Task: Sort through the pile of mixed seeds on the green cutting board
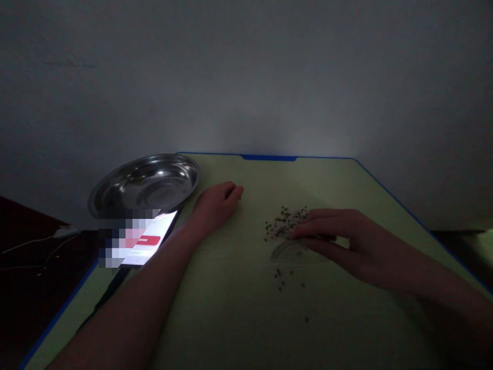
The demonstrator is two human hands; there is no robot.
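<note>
On the table top lies a small pile of mixed white and black grains [285, 225], with a few dark ones scattered nearer to me. My right hand [346, 236] reaches into the pile's right side, thumb and fingertips drawn together at the grains; what is between them is too small to make out. Just below the fingertips shows a half-round protractor scale [287, 251]; I cannot tell whether it is loose or printed on the table. My left hand [217, 203] rests on the table in a loose fist, nothing visible in it, close to the steel basin [165, 190].
The pale green table [246, 308] has a blue rim and stands against a grey wall [246, 77]. A lit phone or tablet [154, 239], partly blurred out, lies beside my left forearm, before the basin. White cables [65, 234] hang off to the left. The light is dim.
</note>
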